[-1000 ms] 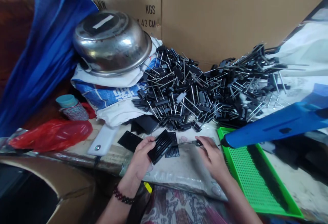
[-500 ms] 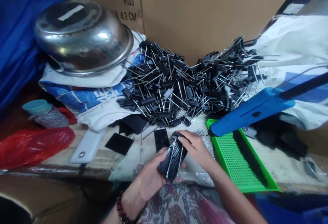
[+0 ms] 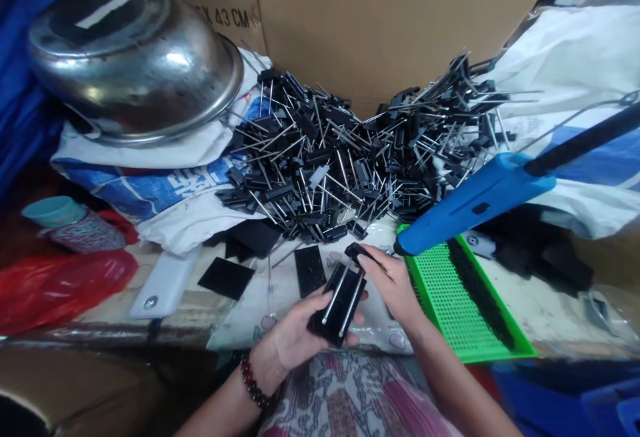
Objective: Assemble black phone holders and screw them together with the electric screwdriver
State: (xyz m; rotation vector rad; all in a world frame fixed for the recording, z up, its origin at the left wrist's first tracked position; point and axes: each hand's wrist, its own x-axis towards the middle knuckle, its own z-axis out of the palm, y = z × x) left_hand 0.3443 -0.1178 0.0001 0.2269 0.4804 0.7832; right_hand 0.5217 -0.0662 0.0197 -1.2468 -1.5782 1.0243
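My left hand (image 3: 295, 337) cradles a black slotted plastic block (image 3: 340, 307), with two long metal pins lying along its face. My right hand (image 3: 390, 283) pinches a small black plastic piece (image 3: 356, 251) at the block's upper end, and the pins seem to run from it. Behind my hands lies a large heap of black pinned components (image 3: 320, 163). A black perforated plate (image 3: 310, 270) rests just beyond my left hand, and a black square pad (image 3: 226, 278) lies farther left.
A bright green perforated tray (image 3: 450, 297) sits right of my right hand, under a corded blue tool (image 3: 475, 203). A steel basin (image 3: 130, 63) lies upside down on white sacking, with a cardboard box (image 3: 380, 23) behind. A white slab (image 3: 163, 283) and red plastic bag (image 3: 60, 283) lie left.
The view has shifted slightly left of the scene. My right hand has moved from over the block to its upper end, and the block now shows its two pins more plainly.
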